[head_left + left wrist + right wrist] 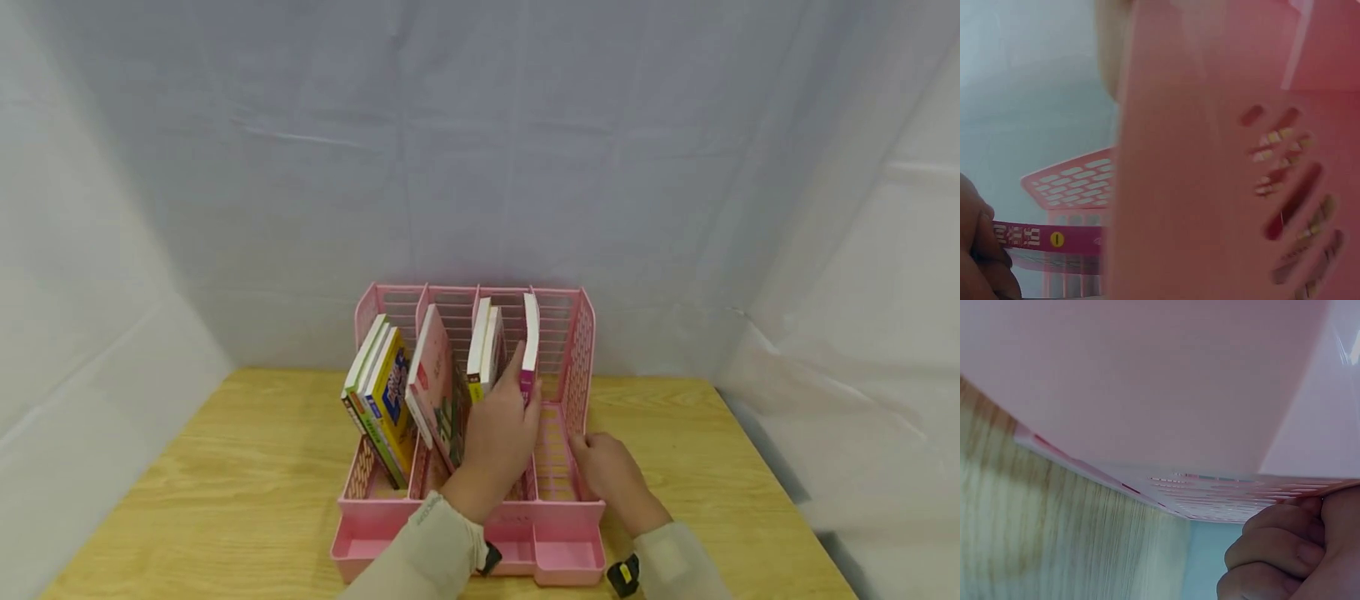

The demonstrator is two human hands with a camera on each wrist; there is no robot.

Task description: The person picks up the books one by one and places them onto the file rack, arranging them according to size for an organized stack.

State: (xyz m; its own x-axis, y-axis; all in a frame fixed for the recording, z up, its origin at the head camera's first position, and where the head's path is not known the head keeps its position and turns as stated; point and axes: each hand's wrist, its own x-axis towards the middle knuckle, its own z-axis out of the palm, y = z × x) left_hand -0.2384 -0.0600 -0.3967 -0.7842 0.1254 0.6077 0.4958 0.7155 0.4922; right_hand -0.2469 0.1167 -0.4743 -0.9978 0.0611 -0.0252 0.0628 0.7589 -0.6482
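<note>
A pink book rack (570,512) with upright compartments and small front trays stands on the table. My left hand (498,433) reaches into its right half and pinches a white book with a magenta spine (530,333). In the left wrist view the magenta spine (1082,240) meets the fingers (988,250). The book stands upright by the rightmost divider; its lower end is hidden. My right hand (611,475) grips the rack's right side wall (579,375), with curled fingers (1272,544) against the slotted wall in the right wrist view.
Several books (382,392) lean in the leftmost compartment. Pink-covered books (438,383) lean in the second, and white books (483,342) stand in the third. Wooden tabletop (247,483) surrounds the rack, and pale sheeting (480,167) hangs behind and at both sides.
</note>
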